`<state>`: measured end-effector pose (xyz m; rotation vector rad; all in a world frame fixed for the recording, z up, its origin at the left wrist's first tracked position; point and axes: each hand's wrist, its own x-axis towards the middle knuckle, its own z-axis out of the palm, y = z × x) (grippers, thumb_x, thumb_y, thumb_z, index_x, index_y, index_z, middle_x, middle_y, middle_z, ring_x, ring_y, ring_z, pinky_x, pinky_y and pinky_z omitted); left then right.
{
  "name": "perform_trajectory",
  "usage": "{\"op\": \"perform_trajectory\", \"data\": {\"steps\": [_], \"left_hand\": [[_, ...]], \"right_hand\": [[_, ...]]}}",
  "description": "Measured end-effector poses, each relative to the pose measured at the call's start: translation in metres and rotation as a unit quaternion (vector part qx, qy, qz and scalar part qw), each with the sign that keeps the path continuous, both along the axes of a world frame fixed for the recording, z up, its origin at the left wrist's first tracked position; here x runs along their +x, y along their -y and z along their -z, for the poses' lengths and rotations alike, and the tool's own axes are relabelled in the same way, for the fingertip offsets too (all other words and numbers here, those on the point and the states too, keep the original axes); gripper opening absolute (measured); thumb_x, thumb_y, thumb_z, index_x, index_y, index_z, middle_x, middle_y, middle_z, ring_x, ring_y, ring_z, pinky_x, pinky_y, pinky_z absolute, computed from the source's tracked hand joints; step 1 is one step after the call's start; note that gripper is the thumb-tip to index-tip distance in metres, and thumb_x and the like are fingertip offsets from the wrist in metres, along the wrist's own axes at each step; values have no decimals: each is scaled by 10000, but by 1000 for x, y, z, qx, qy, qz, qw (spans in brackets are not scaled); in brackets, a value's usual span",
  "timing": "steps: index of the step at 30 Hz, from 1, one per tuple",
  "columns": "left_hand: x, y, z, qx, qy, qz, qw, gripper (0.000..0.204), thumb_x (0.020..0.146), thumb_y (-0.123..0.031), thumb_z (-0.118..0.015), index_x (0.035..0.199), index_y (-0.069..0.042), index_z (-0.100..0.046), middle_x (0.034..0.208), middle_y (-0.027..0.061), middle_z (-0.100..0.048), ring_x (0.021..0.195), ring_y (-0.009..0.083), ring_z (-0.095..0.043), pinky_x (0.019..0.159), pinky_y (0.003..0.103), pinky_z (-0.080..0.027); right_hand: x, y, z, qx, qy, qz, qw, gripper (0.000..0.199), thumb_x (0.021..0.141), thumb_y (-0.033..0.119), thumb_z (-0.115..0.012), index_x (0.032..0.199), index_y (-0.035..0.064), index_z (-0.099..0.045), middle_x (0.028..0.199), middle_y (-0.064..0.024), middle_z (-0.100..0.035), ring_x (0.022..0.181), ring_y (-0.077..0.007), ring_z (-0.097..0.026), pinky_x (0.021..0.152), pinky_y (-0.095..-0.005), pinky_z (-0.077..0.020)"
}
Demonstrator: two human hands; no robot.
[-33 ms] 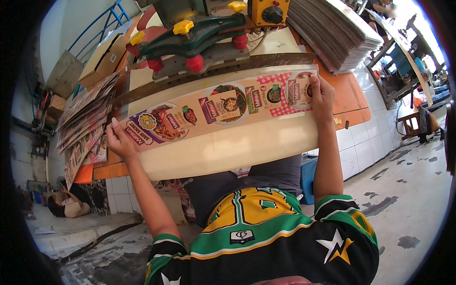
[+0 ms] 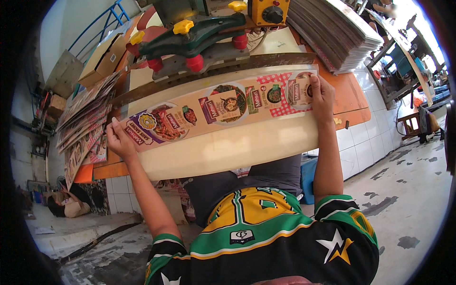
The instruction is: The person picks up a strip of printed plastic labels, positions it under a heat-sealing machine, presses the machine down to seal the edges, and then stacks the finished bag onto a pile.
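Your right hand (image 2: 324, 100) has fingers hidden behind the printed strip (image 2: 197, 111), whose smallest print is illegible. The top edge crops the yellow control box (image 2: 258, 13) and a distant person (image 2: 381, 7).

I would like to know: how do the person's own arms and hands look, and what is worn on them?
The left hand and right hand show no gloves. No watch or bracelet is visible. The left sleeve and right sleeve are short, with green cuffs and black bands edged in white.
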<state>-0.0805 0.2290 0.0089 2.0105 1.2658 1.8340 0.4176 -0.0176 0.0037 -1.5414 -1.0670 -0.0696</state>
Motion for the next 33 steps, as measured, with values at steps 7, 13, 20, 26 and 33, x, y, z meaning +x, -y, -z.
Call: {"op": "perform_trajectory", "data": {"steps": [7, 13, 20, 26, 33], "left_hand": [[-3, 0, 1, -10, -15, -16, 1000, 359, 1081, -283, -530, 880, 5, -605, 716, 11, -573, 667, 82, -466, 614, 253, -413], [0, 1, -1, 1, -12, -16, 1000, 363, 1082, -283, -526, 860, -6, -601, 688, 19, -561, 631, 94, -454, 590, 257, -403], [-1, 2, -1, 11, -21, -17, 1000, 369, 1082, -279, -526, 841, -6, -585, 666, 17, -530, 613, 104, -426, 571, 266, -383], [1, 3, -1, 10, -10, -19, 1000, 372, 1082, -274, -524, 837, 0, -580, 664, 21, -524, 616, 103, -418, 572, 267, -382], [-1, 3, -2, 3, -19, -21, 1000, 369, 1083, -279, -521, 850, -1, -589, 682, 25, -552, 632, 97, -445, 588, 268, -401]], "right_hand": [[0, 1, -1, -19, 15, 15, 1000, 440, 1069, 316, -539, 815, -37, -604, 608, -73, -456, 581, -137, -421, 539, -346, -361], [1, 1, 0, -5, 7, 9, 1000, 442, 1071, 322, -534, 831, -38, -622, 613, -70, -466, 587, -128, -428, 541, -337, -368], [1, 1, 1, -2, 3, 0, 1000, 441, 1087, 318, -507, 881, -40, -660, 648, 15, -484, 608, -66, -396, 527, -282, -333], [3, 3, 1, -10, 25, 8, 1000, 457, 1094, 319, -495, 859, -39, -656, 648, 49, -467, 606, -43, -362, 514, -266, -303], [-1, 3, -2, -5, 0, 11, 1000, 453, 1074, 320, -531, 811, -40, -612, 616, -55, -465, 583, -119, -420, 531, -330, -359]]}}
